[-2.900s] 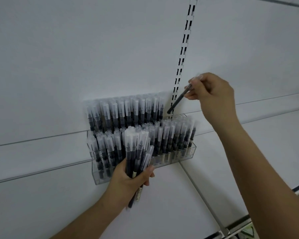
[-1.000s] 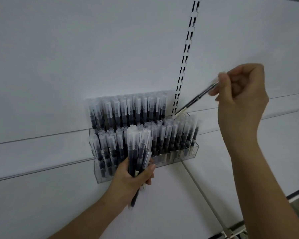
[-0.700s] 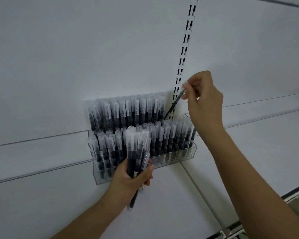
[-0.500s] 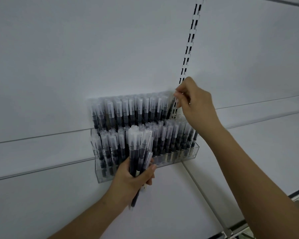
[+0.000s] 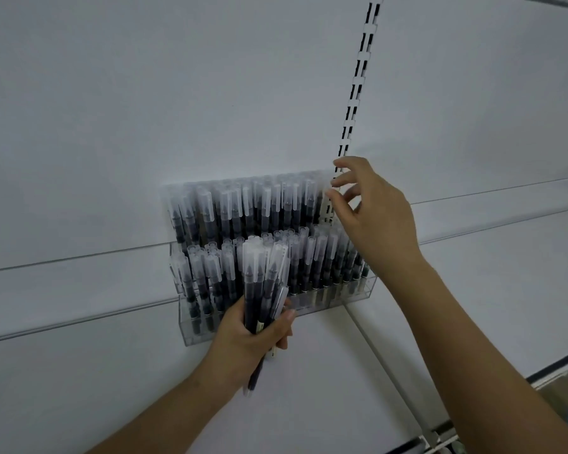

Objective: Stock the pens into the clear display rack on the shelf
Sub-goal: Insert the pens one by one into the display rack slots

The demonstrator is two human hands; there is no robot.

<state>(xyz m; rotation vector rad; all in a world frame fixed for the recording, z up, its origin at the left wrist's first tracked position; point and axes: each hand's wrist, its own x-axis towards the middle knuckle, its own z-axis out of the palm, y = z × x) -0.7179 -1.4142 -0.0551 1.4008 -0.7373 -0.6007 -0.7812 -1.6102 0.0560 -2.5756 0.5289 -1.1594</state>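
Note:
A clear display rack (image 5: 335,301) stands on the white shelf against the back wall, with two tiers of black pens with frosted caps. The upper row of pens (image 5: 243,204) runs behind a lower front row (image 5: 322,260). My left hand (image 5: 253,335) grips a bundle of pens (image 5: 264,283) upright in front of the rack's left half. My right hand (image 5: 371,217) hovers at the right end of the upper row with fingers spread and nothing in it, fingertips beside the last cap.
A slotted metal upright (image 5: 358,80) runs up the white back wall behind my right hand. The white shelf (image 5: 492,276) stretches to the right, with its front edge (image 5: 558,365) at the lower right. A seam in the shelf runs diagonally from the rack toward me.
My right hand brought a single pen to the right end of the upper row, set it in, and let go; its fingers are now spread. The left hand kept holding its bundle in place.

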